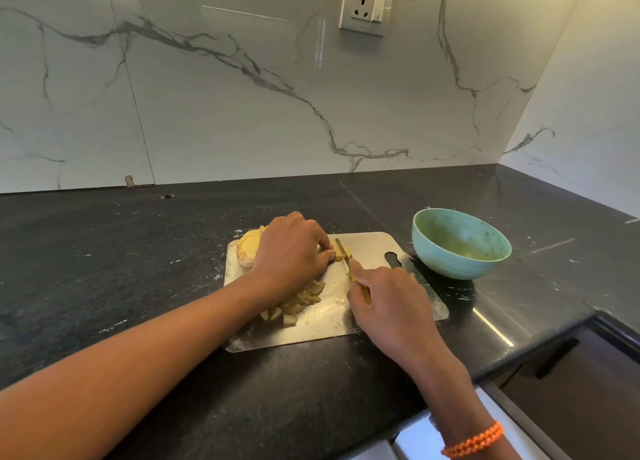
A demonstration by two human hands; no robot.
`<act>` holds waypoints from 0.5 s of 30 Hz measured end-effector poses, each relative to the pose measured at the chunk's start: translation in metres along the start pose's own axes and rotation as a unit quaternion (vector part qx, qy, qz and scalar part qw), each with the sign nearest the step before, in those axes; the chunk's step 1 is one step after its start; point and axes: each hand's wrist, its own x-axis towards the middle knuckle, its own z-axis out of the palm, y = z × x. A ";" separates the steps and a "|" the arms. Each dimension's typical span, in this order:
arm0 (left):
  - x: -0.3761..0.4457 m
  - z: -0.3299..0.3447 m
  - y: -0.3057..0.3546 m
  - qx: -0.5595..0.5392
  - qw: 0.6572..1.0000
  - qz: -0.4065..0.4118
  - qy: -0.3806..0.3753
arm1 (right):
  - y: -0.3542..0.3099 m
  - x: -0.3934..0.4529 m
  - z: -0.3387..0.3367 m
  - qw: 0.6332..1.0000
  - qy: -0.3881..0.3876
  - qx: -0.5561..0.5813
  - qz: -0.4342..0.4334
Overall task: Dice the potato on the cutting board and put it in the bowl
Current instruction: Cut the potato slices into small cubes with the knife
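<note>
A steel cutting board (374, 248) lies on the black counter. My left hand (291, 251) pinches a small yellow potato piece (341, 251) against the board. My right hand (388, 303) grips a yellow-handled knife (343, 246) whose blade sits across that piece. Stacked potato slices (247, 248) lie at the board's far left corner, partly hidden by my left hand. A heap of diced potato (301, 302) sits near the board's front left. The light green bowl (460, 243) stands just right of the board; I see no potato in it.
The black stone counter (121, 269) stretches wide to the left and ends at a marble wall with a power socket (367, 7). Its front edge runs along the lower right, above a dark drawer (571, 373).
</note>
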 end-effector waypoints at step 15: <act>0.001 -0.004 0.003 0.009 1.000 0.004 0.011 | -0.002 0.008 0.001 1.000 -0.013 0.004 -0.002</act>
